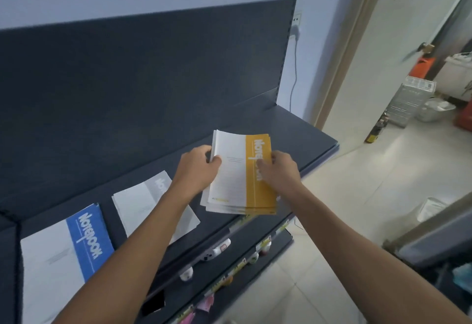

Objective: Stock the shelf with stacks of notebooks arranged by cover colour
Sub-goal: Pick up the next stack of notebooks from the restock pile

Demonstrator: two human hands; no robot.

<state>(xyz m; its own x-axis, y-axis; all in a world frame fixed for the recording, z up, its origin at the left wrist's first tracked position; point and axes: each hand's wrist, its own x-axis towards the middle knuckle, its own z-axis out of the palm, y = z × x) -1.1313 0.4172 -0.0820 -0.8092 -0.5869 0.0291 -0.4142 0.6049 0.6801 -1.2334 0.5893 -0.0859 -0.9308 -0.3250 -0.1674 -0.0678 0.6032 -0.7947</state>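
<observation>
A stack of yellow-and-white notebooks (238, 185) rests on the dark top shelf (306, 134), toward its right end. My left hand (198, 166) grips the stack's left edge, thumb on the top cover. My right hand (279, 167) presses its fingers on the yellow band at the right side. To the left lies a grey-and-white notebook stack (143, 201), partly covered by my left forearm. Farther left, at the shelf's near corner, sits a blue-and-white notebook stack (69, 249).
The shelf's tall dark back panel (143, 78) rises behind the stacks. Lower shelves (229, 267) hold small goods and price tags. An open doorway (383, 50) on the right leads to a tiled floor with bins and boxes. A grey cable (295, 73) hangs from a wall socket.
</observation>
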